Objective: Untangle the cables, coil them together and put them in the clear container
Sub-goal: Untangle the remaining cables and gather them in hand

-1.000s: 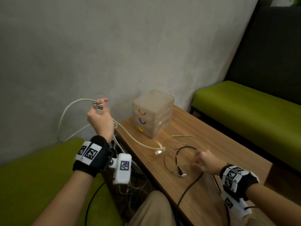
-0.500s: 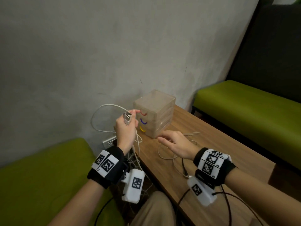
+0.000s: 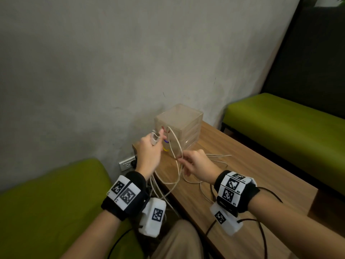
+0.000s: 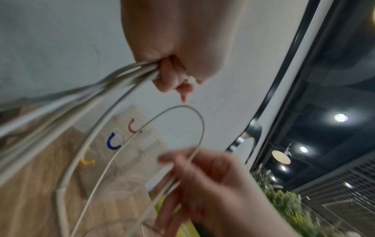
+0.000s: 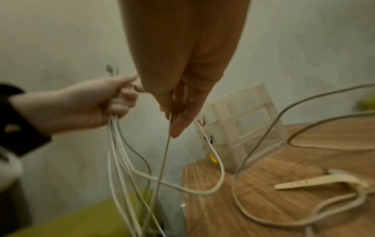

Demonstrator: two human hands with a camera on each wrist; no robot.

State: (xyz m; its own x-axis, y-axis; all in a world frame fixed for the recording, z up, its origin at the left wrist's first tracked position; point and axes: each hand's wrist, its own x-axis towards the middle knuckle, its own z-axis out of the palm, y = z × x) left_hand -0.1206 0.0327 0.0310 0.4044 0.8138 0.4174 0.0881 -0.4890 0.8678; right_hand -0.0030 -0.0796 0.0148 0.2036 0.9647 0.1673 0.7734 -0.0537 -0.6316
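Observation:
Several white cables (image 3: 175, 176) hang in loops from my hands and trail over the wooden table (image 3: 252, 184). My left hand (image 3: 156, 141) grips a bundle of strands with the plug ends (image 3: 155, 138) sticking up, just left of the clear container (image 3: 184, 118). In the left wrist view the strands (image 4: 129, 75) run out of the curled fingers. My right hand (image 3: 182, 161) pinches one thin strand, which arches up as a loop (image 4: 182, 110) in front of the container's red, blue and yellow drawer handles. The right wrist view shows this strand (image 5: 165, 152) dropping from the fingertips (image 5: 176, 126).
The container stands at the table's far corner against the grey wall. Green benches lie to the left (image 3: 46, 193) and right (image 3: 280, 128). A wall socket (image 3: 127, 163) sits below the left hand. A pale strap (image 5: 304, 182) lies on the table among loose cable.
My left hand has carried the plug ends rightward to the container. My right hand left the table's cables, came up and now pinches a strand close to the left hand.

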